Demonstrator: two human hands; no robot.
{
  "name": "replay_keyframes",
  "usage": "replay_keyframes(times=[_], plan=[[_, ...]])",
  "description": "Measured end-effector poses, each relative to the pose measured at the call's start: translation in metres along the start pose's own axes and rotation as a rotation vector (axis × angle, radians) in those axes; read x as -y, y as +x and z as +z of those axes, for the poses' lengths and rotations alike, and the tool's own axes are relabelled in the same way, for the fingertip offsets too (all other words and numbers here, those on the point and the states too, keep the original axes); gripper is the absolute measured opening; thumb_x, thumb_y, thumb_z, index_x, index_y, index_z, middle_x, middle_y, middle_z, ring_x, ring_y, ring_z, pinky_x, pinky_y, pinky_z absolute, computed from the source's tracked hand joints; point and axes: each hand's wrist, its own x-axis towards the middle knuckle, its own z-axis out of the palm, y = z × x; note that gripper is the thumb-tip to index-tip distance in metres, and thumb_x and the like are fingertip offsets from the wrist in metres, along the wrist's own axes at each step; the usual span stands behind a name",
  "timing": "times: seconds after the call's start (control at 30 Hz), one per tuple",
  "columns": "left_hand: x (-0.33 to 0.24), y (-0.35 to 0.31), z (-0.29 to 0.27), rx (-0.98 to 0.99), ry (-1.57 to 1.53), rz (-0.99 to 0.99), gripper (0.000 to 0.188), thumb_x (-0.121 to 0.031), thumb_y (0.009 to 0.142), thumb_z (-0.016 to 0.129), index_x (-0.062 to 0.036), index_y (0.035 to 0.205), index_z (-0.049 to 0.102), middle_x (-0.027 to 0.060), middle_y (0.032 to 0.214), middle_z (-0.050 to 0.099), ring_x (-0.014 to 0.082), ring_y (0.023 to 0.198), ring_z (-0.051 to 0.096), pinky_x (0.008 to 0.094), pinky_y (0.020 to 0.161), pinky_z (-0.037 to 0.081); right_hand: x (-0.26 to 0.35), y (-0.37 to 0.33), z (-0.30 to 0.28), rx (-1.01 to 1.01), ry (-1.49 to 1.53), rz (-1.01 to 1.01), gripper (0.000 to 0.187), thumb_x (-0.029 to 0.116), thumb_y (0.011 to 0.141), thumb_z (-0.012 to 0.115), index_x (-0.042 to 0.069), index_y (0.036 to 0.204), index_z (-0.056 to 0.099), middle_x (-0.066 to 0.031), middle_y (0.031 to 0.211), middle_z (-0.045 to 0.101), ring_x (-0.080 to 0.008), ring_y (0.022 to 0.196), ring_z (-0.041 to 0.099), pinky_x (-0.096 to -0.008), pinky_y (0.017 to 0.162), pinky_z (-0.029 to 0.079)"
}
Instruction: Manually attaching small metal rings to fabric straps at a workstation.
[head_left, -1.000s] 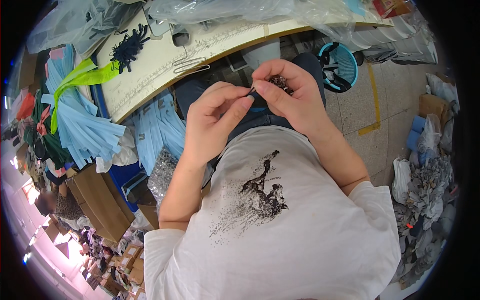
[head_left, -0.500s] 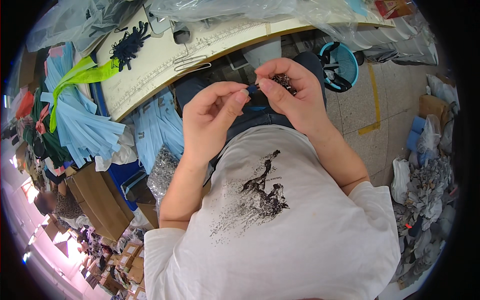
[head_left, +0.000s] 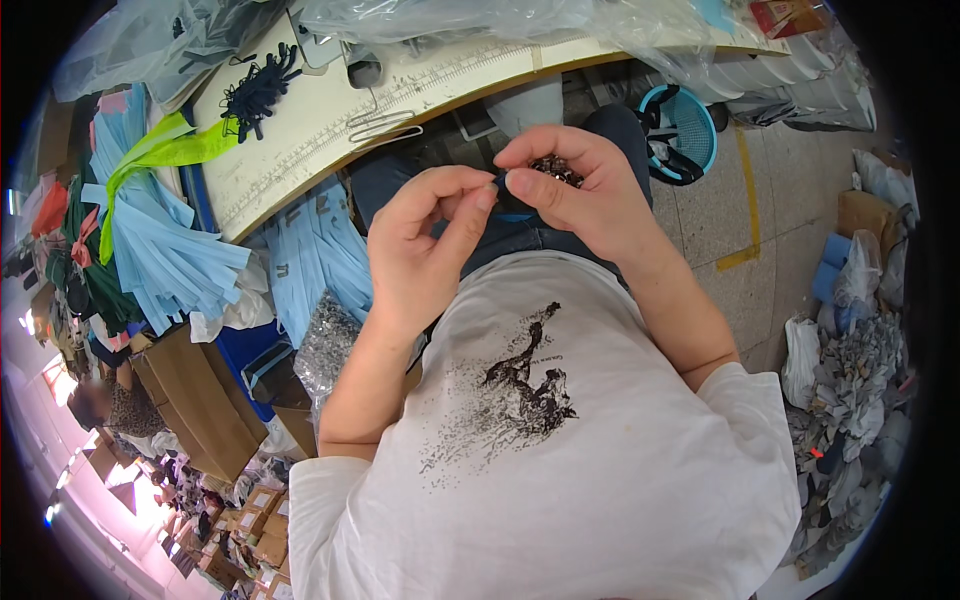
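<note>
Above my lap, my two hands are raised close together with their fingertips almost meeting. Thumb and forefinger of my left hand (head_left: 425, 235) are pinched, and a tiny dark bit shows at their tips, too small to name. Curled fingers of my right hand (head_left: 600, 205) hold a handful of small shiny dark metal pieces (head_left: 556, 170); its thumb and forefinger point toward the left hand, and what lies between them is mostly hidden. A pile of short navy strips (head_left: 262, 92) lies on the worktable (head_left: 440, 90) ahead, left of my hands.
Bent metal wire (head_left: 385, 127) lies at the table edge. Light blue strips (head_left: 165, 235) and a neon yellow strip (head_left: 150, 160) hang at the left. A bag of small metallic pieces (head_left: 328, 345) stands by my left arm. At the right are a blue basket (head_left: 690, 125) and grey scraps (head_left: 860, 370).
The navy piece that showed between my fingertips is now almost hidden. My right hand has shifted slightly left and down, with its fingertips nearer the left ones.
</note>
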Motion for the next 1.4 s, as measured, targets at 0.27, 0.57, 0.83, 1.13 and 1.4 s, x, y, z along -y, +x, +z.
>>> replay_keyframes(times=[0.27,0.57,0.83,1.13,1.4], plan=[[-0.002,0.001,0.001,-0.005,0.023,-0.017,0.013,0.002,0.087,0.065,0.0025,0.101,0.063,0.0019,0.087,0.065,0.0048,0.074,0.058,0.0186,0.067,0.047,-0.006,0.000,-0.002,-0.018,0.145,0.037,0.019,0.013,0.092,0.065,0.002,0.107,0.066,0.0075,0.067,0.052,0.0024,0.051,0.033,-0.0175,0.043,0.021],[-0.001,0.002,0.005,-0.038,0.129,0.037,0.013,0.000,0.089,0.064,0.0023,0.102,0.061,0.0038,0.087,0.064,0.0064,0.076,0.058,0.0192,0.068,0.046,-0.003,0.003,0.004,-0.182,-0.468,-0.357,0.014,0.008,0.087,0.068,0.000,0.099,0.067,0.0018,0.082,0.063,-0.0041,0.071,0.055,-0.0204,0.060,0.045],[0.001,0.002,0.004,-0.044,0.151,0.014,0.015,-0.001,0.092,0.061,0.0028,0.106,0.059,0.0037,0.092,0.063,0.0062,0.079,0.056,0.0185,0.068,0.045,-0.005,0.000,0.012,-0.190,-0.504,-0.446,0.014,0.007,0.085,0.071,0.001,0.097,0.067,0.0010,0.083,0.063,-0.0033,0.069,0.053,-0.0190,0.061,0.044],[-0.001,0.002,-0.003,0.047,-0.035,-0.008,0.022,-0.001,0.090,0.063,0.0034,0.111,0.060,0.0050,0.096,0.064,0.0094,0.083,0.060,0.0214,0.073,0.050,-0.010,0.004,0.004,-0.027,-0.093,-0.125,0.013,0.006,0.084,0.072,0.004,0.095,0.065,0.0035,0.079,0.057,-0.0003,0.061,0.045,-0.0164,0.050,0.032],[-0.007,0.011,-0.007,-0.023,0.449,0.317,0.032,0.005,0.071,0.073,-0.0016,0.102,0.067,0.0080,0.092,0.067,0.0149,0.074,0.062,0.0246,0.067,0.050,-0.009,0.003,0.001,-0.030,0.063,-0.037,0.011,0.011,0.082,0.076,0.004,0.088,0.068,0.0031,0.076,0.063,-0.0002,0.064,0.051,-0.0157,0.055,0.039]])
